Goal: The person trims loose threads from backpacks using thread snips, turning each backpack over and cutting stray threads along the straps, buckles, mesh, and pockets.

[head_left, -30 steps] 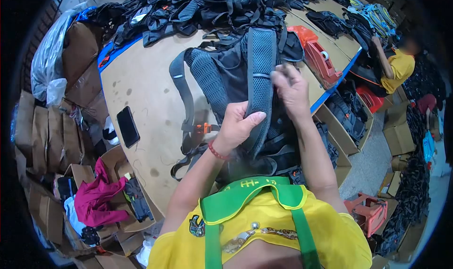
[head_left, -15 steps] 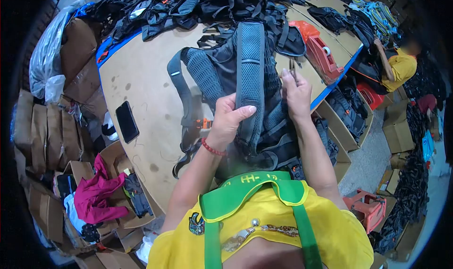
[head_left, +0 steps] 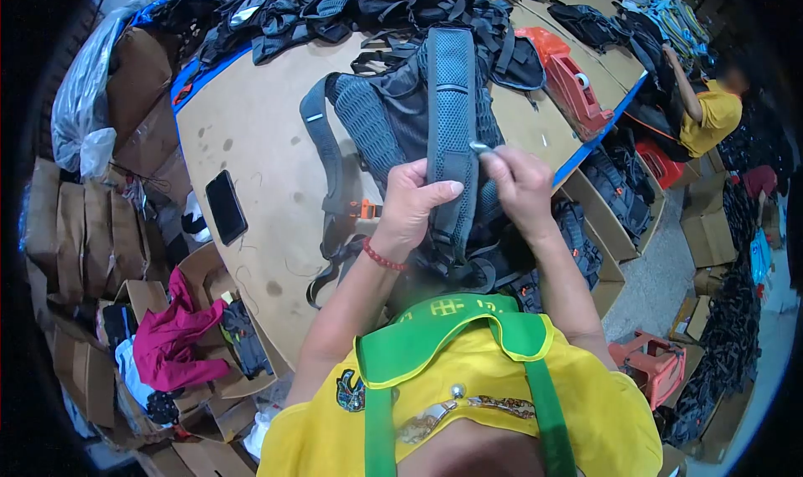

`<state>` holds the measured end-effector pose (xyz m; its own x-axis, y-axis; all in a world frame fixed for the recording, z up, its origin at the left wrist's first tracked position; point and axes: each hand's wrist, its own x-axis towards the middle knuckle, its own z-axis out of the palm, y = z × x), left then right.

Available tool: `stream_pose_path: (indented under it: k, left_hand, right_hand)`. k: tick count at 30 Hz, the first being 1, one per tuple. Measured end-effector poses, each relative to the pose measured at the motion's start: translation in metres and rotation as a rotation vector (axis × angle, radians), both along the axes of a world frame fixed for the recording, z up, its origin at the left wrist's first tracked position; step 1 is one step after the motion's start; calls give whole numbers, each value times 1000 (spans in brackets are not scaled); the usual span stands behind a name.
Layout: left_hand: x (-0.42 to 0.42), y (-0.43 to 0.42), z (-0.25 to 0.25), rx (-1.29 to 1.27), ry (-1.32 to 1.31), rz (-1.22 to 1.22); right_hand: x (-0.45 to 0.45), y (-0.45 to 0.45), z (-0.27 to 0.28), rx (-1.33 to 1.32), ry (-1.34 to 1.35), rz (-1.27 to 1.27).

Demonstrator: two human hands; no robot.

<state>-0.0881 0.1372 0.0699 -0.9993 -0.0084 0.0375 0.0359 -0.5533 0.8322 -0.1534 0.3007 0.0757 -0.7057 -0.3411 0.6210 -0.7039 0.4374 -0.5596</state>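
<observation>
Backpack [head_left: 400, 121] lies on the stained tabletop [head_left: 259, 142], its padded strap [head_left: 452, 100] gripped in the left hand [head_left: 411, 201]; the right hand [head_left: 520, 184] pinches a small metal tool [head_left: 479, 147] at its edge. Phone [head_left: 226, 207] at left, bags [head_left: 368, 8] heaped beyond, cardboard boxes [head_left: 707, 236] on both sides.

Left hand [head_left: 411, 205]: grips padded strap [head_left: 452, 105].
Right hand [head_left: 523, 184]: small metal tool [head_left: 478, 147] at strap's edge.
Backpack [head_left: 365, 117]: on table [head_left: 259, 155].
Phone [head_left: 226, 207]: left of backpack.
</observation>
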Motion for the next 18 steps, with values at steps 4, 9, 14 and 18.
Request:
stream_pose_path:
  k: [4,9,14,18]
  left_hand:
    - [3,6,2,-129,22,30]
    - [-2,13,-24,-541,254,87]
    - [0,-1,-34,-1031,238,173]
    - [9,-35,-51,-1186,240,515]
  right_hand:
    - [-1,-2,7,-527,-750,154]
    - [0,-7,11,-544,-1063,302]
    - [-38,-2,-22,-578,-976,235]
    - [-65,13,-49,-428,-845,23]
